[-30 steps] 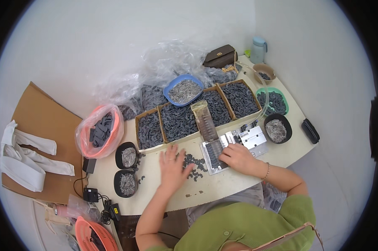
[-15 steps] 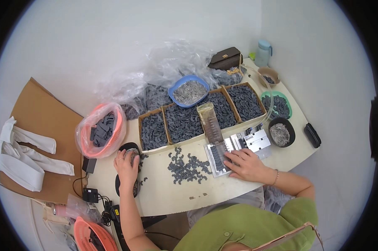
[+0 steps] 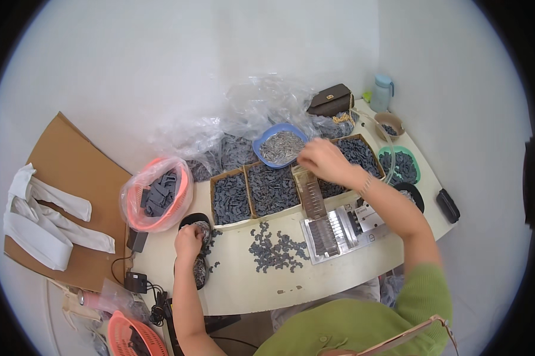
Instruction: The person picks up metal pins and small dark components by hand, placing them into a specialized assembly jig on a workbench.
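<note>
My left hand (image 3: 188, 242) reaches down onto a black two-part tray (image 3: 203, 281) of thin metal pins (image 3: 200, 272). Its fingers are bunched together, and whatever they pinch is too small to make out. My right hand (image 3: 326, 161) is stretched forward, its fingers closed at the upper end of a clear ribbed plastic cover (image 3: 312, 199). The cover leans back from a silver metal fixture (image 3: 338, 234) with rows of slots. A loose scatter of small dark grey curved pieces (image 3: 276, 252) lies left of the fixture.
Behind stand cardboard boxes of grey pieces (image 3: 273, 190) and a blue bowl of pins (image 3: 281, 148). A pink basket (image 3: 187, 196) is on the left; a green bowl (image 3: 418, 169) and black case (image 3: 448, 206) are on the right. A clear hose (image 3: 390, 148) runs to the fixture.
My right hand has left the slotted fixture and moved forward to the cover's upper end. My left hand stays at the black tray, its fingers now drawn together. The whole view has shifted slightly.
</note>
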`<state>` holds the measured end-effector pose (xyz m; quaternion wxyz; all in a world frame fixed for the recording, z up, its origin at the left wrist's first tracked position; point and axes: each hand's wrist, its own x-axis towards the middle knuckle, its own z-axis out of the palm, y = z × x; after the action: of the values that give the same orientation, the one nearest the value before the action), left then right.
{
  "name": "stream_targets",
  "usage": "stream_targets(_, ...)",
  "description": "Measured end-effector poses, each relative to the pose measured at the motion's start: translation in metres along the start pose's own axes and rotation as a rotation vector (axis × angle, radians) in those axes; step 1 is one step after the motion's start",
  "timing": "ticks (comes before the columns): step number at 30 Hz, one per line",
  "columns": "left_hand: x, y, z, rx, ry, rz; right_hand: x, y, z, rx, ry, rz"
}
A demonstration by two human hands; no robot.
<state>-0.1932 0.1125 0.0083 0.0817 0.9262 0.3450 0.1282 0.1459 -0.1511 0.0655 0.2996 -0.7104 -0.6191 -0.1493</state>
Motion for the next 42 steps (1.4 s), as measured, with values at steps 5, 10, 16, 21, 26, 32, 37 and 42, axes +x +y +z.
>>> stream_targets(5,-0.001,-0.007,-0.004,0.007,0.048,-0.115,0.069,0.039,0.054,-0.076,-0.477,0.314)
stream_targets(10,-0.004,0.021,-0.010,-0.130,0.201,-0.102,0.084,0.033,0.067,-0.323,-0.643,0.354)
stream_targets(16,-0.053,0.160,0.044,-1.000,-0.325,0.170,0.081,0.036,0.073,-0.321,-0.629,0.220)
stream_targets(21,-0.069,0.233,0.078,-0.687,-0.043,0.599,0.069,0.043,0.072,-0.319,-0.430,0.207)
stream_targets(26,-0.070,0.240,0.076,-0.481,0.063,0.662,0.056,0.045,0.061,-0.196,-0.235,0.211)
stream_targets(32,-0.093,0.229,0.069,-0.420,0.059,0.771,0.037,0.015,0.020,0.219,-0.120,0.226)
stream_targets(37,-0.120,0.229,0.070,-0.070,0.055,0.848,-0.016,-0.006,0.001,0.430,-0.251,0.106)
stream_targets(42,-0.112,0.234,0.066,0.037,0.063,0.791,-0.068,-0.028,-0.006,0.399,-0.444,0.064)
